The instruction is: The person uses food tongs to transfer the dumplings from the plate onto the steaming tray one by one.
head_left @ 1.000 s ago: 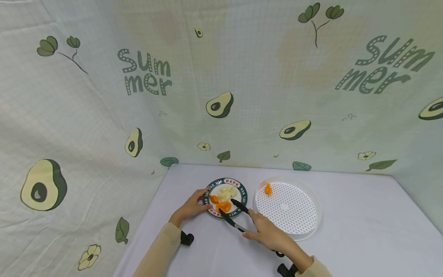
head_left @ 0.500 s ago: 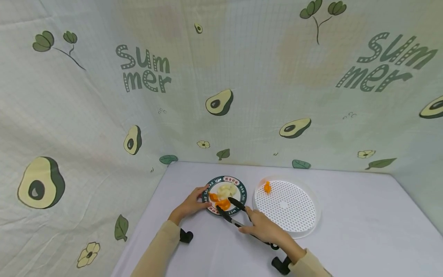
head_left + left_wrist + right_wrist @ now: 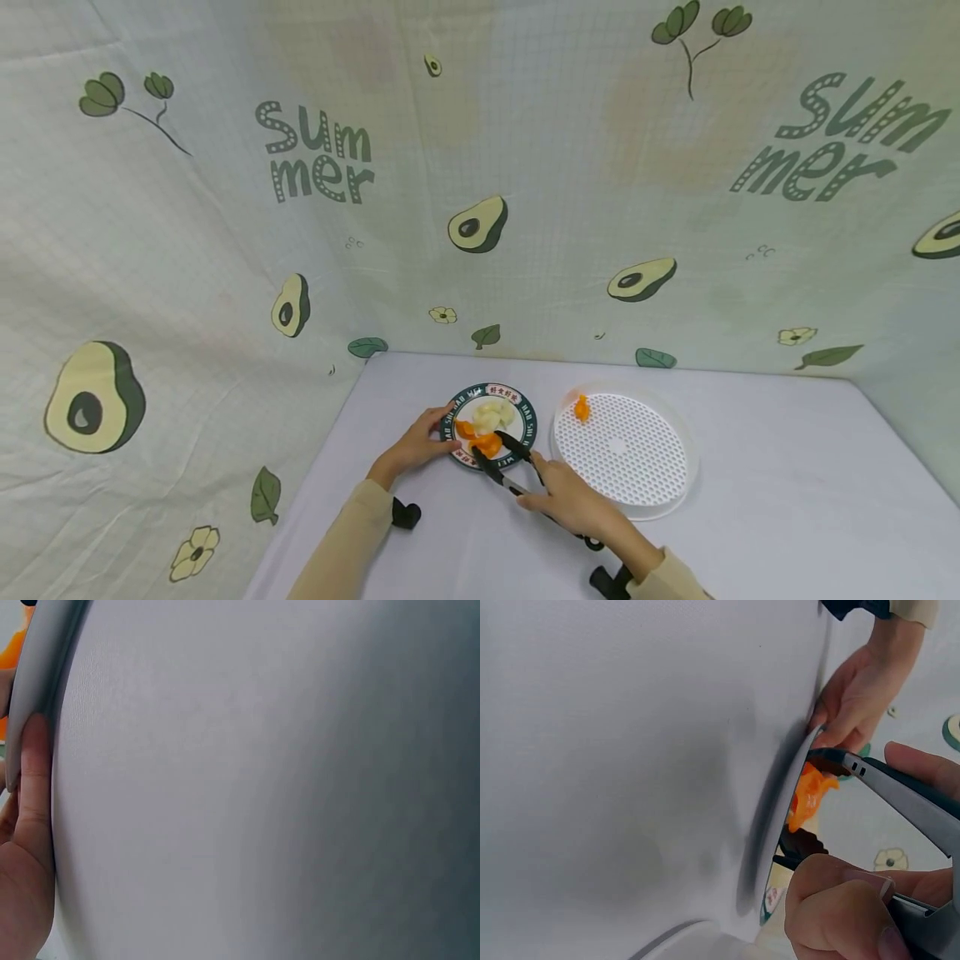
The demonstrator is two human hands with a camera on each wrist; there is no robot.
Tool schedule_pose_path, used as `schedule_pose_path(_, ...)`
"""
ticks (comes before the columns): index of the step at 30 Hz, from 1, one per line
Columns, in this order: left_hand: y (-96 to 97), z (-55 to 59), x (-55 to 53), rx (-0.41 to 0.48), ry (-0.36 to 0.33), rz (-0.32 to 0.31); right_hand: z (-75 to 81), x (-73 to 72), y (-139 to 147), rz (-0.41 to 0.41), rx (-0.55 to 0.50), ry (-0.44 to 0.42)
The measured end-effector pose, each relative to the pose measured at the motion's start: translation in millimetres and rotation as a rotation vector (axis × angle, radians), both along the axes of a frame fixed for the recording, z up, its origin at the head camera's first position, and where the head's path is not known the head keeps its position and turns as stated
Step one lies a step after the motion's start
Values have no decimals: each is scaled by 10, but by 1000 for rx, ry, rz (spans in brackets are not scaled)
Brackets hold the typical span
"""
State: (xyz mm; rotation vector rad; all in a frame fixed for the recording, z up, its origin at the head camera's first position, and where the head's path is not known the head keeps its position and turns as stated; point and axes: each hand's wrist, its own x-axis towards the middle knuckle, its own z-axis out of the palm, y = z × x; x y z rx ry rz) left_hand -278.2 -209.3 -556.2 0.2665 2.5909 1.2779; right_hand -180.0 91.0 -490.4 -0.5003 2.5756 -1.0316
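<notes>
My left hand [image 3: 414, 450] grips the left rim of a round plate [image 3: 529, 425] with a dark green patterned border, thumb above and a finger beneath. On the plate lie pale yellow pieces [image 3: 491, 415] and glossy orange pieces [image 3: 489, 446] that look like bell pepper. Black-tipped metal tongs [image 3: 514, 487] are held in my right hand [image 3: 573, 500]. Their tips stand apart, one on either side of an orange piece [image 3: 804, 799] in the right wrist view; whether they touch it is unclear. The left wrist view shows mostly tabletop, with a finger [image 3: 34, 765] under the rim.
Right of the plate stands a round white perforated tray [image 3: 693, 462], a single orange piece [image 3: 582, 408] near its upper left edge. A white cloth covers the table [image 3: 780, 483]. Behind hangs a printed curtain [image 3: 555, 167] with avocado patterns.
My right hand has shifted slightly left with the tongs, and their tips have come a little closer together around the orange piece. The left hand keeps its place on the plate.
</notes>
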Motion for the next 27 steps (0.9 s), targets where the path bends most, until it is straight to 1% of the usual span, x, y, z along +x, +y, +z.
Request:
schedule_pose_path(5,7,5,-3,-11,4,6,5,27,12,-11,-18,5)
schedule_pose_path(13,21,-3,-13,-30,8,7,82,81,36,-43,-33,-2)
schedule_pose_path(22,17,-5,-29,-28,21,-5,144,114,101,-49,-53,41)
schedule_pose_path(27,5,-5,-11,-31,11,-4,188,146,155,-75,-57,55)
